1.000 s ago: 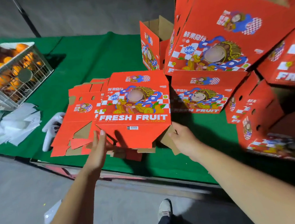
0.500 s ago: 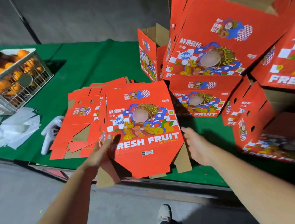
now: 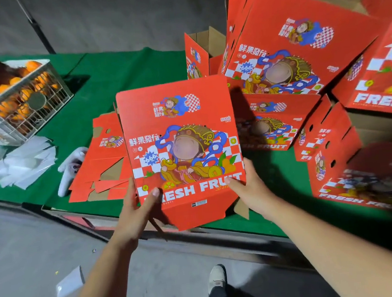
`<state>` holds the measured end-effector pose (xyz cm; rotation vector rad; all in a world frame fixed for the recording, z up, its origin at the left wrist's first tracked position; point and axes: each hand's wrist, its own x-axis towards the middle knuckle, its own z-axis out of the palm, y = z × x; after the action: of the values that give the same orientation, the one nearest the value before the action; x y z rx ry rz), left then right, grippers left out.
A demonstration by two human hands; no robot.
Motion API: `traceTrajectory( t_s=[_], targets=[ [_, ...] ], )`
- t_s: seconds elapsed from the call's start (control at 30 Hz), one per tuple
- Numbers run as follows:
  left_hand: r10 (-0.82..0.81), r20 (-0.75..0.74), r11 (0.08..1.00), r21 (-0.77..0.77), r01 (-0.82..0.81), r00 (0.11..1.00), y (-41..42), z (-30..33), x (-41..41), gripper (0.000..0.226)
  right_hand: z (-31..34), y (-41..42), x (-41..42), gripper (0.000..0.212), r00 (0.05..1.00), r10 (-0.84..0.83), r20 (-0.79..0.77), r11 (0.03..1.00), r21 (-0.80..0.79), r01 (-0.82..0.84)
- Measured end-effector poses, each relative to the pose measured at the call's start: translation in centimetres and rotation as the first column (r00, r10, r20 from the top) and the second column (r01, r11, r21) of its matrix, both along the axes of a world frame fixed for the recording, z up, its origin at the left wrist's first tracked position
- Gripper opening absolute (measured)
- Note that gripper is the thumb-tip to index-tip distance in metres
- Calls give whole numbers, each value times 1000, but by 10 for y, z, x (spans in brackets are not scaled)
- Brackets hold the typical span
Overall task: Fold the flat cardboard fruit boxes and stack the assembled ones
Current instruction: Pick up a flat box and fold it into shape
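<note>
A flat red fruit box [image 3: 180, 138] printed "FRESH FRUIT" is raised off the table, tilted toward me. My left hand [image 3: 136, 208] grips its lower left edge, thumb on the printed face. My right hand [image 3: 250, 188] grips the lower right edge, thumb over the lettering. Below and to the left, a pile of flat red boxes [image 3: 102, 170] lies on the green table [image 3: 121, 69]. Assembled red boxes [image 3: 299, 44] are stacked at the right, several of them leaning.
A wire crate of oranges [image 3: 20, 97] stands at the far left, with white paper sheets [image 3: 23, 163] beside it. A white object [image 3: 71, 168] lies next to the flat pile. Grey floor and my shoe [image 3: 216, 279] are below the table edge.
Both hands took hold of the top flat box and lifted it off the pile toward me, tilting its printed face up.
</note>
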<state>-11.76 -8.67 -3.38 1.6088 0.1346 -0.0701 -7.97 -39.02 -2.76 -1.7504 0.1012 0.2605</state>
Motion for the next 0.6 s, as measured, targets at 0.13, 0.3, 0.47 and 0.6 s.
traceTrajectory(
  t_s=[0.13,0.3,0.47,0.6],
  targets=[
    [41,-42,988,-145,-46,998,-11,2,5,60,27,-19,0,40,1000,-25,8,1000,-14,25],
    [-45,-114,971,-237,17,992,-18,3,-6,88,65,-45,-1,74,981,24,-190,999,30,-19],
    [-68,-229,950,-311,-7,971,-22,7,-11,109,99,-61,0,18,972,71,-225,994,97,-50],
    [-3,-266,935,-342,-92,964,-34,25,-8,113,101,-66,-5,63,958,50,-283,991,129,-14]
  ],
)
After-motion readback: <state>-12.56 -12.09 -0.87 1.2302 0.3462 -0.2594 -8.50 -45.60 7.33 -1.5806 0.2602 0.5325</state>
